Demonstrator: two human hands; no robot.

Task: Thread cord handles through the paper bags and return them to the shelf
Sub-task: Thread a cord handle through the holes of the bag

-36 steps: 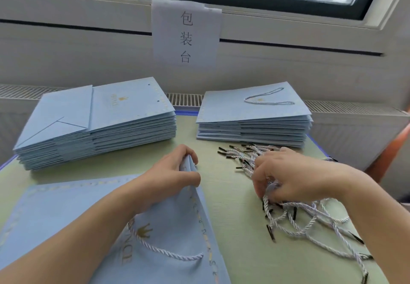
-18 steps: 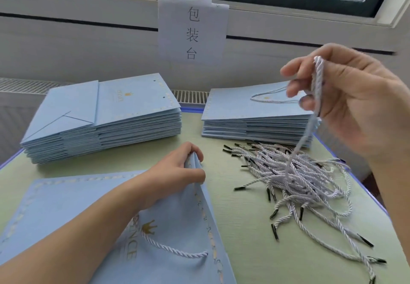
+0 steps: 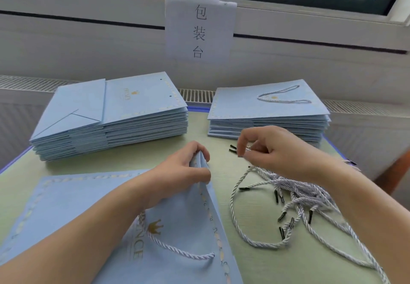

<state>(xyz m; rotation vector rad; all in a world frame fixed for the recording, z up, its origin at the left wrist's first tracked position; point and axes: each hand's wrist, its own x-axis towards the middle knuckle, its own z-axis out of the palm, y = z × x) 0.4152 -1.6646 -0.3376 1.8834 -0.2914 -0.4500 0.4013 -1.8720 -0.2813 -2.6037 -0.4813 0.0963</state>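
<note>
A light blue paper bag lies flat on the green table in front of me, one white cord handle threaded through its near face. My left hand grips the bag's raised top corner. My right hand hovers just right of it, low over the table, pinching one end of a white cord that loops down onto the table. A loose pile of white cords with black tips lies under and beside my right forearm.
A stack of flat blue bags without handles sits at the back left. A stack with a corded bag on top sits at the back right. A paper sign hangs on the wall behind. The table's blue edge runs along the right.
My right hand took one cord from the pile, lifted it high, then came back down near the bag's corner with the cord's end pinched. The left hand kept its hold on the bag.
</note>
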